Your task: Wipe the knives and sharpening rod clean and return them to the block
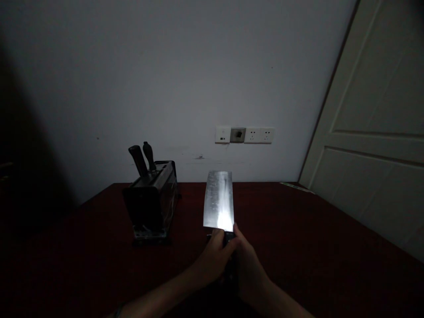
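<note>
A cleaver (pixel 218 198) with a broad, shiny rectangular blade points away from me above the dark red table. Its dark handle is mostly hidden by my hands. My left hand (pixel 213 256) is closed around the handle just below the blade. Against the handle's right side, my right hand (pixel 248 265) is closed too, its thumb or finger reaching up to the blade's base. To the left stands a knife block (pixel 150 203), with two dark-handled tools (pixel 139 160) sticking up from its top.
The dark red table (pixel 281 229) meets a pale wall (pixel 165 79) at the back. Several sockets and a switch (pixel 237 135) are set in that wall. A white panelled door (pixel 374 168) slants along the right side. A thin strip (pixel 296 187) lies at the table's far right edge.
</note>
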### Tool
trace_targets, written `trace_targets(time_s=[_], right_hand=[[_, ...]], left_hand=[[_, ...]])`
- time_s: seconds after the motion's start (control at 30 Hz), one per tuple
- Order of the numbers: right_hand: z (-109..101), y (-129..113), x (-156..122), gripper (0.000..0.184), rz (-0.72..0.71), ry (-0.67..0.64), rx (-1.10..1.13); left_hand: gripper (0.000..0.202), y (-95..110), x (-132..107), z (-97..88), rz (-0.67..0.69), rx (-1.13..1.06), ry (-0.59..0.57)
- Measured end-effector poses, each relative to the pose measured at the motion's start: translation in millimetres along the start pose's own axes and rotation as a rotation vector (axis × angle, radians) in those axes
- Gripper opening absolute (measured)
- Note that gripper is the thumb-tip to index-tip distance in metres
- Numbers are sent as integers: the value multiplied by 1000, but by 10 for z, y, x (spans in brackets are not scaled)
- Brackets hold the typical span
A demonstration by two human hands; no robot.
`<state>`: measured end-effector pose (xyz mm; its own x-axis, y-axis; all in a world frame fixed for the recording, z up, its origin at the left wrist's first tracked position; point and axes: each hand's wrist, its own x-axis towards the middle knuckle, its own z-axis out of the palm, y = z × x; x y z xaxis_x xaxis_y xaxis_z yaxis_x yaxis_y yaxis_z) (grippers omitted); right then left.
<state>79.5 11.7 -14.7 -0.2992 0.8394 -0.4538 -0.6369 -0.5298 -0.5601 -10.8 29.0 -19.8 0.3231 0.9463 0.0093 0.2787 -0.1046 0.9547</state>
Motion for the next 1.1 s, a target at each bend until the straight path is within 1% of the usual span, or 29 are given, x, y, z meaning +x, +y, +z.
trace_targets(time_s=[0.1, 0.2, 0.27, 0.33, 0.4, 0.43, 0.47, 0.5, 0.53, 0.57, 0.6, 0.67, 0.7, 0.73, 0.77, 0.83, 0.9, 0.93, 1.0, 1.1], right_hand=[[-41, -24, 1, 48, 12, -2, -3], [-75, -30, 9, 48, 30, -36, -15], [-93, -27, 13, 48, 17, -70, -18], [-108, -32, 11, 50, 17, -94, -19], [-125, -57, 1, 54, 25, -161, -14], [-133, -79, -7, 56, 31, -213, -11], [-142, -108, -15, 57, 32, -270, -6], [-151, -140, -24, 58, 20, -324, 2], [-161, -173, -32, 58, 3, -367, 10], [-170, -205, -38, 57, -12, -393, 18], [-179, -231, -44, 56, -26, -408, 25], [-197, -264, -51, 54, -38, -427, 38], [-204, -269, -54, 54, -30, -432, 46], [-211, -269, -57, 54, -17, -432, 59], [-216, -265, -61, 54, -2, -428, 75], [-224, -256, -66, 57, 37, -410, 105], [-233, -253, -67, 61, 69, -394, 124], [-239, -255, -65, 63, 78, -393, 130], [-255, -262, -55, 66, 83, -398, 129], [-280, -272, -36, 69, 56, -439, 106]], left_hand=[[38, 18, -12, 16, -19, -42, 2], [39, 22, -31, 11, -33, -71, -17], [42, 9, -51, -9, -51, -92, -75], [46, -26, -69, -42, -63, -140, -175], [54, -88, -75, -81, -86, -243, -279], [56, -126, -73, -104, -103, -296, -297], [56, -167, -68, -129, -111, -327, -289], [54, -207, -62, -157, -95, -322, -254], [51, -242, -55, -186, -42, -264, -214], [46, -270, -51, -215, 49, -157, -186], [41, -289, -48, -241, 169, -17, -190], [33, -295, -51, -273, 420, 274, -275], [33, -285, -53, -274, 524, 393, -333], [35, -270, -55, -267, 604, 484, -383], [40, -253, -55, -251, 656, 551, -417], [53, -221, -47, -209, 695, 648, -455], [61, -206, -27, -173, 684, 707, -488], [57, -206, -14, -163, 677, 724, -497], [44, -219, 21, -164, 658, 729, -502], [33, -254, 107, -228, 555, 671, -447]])
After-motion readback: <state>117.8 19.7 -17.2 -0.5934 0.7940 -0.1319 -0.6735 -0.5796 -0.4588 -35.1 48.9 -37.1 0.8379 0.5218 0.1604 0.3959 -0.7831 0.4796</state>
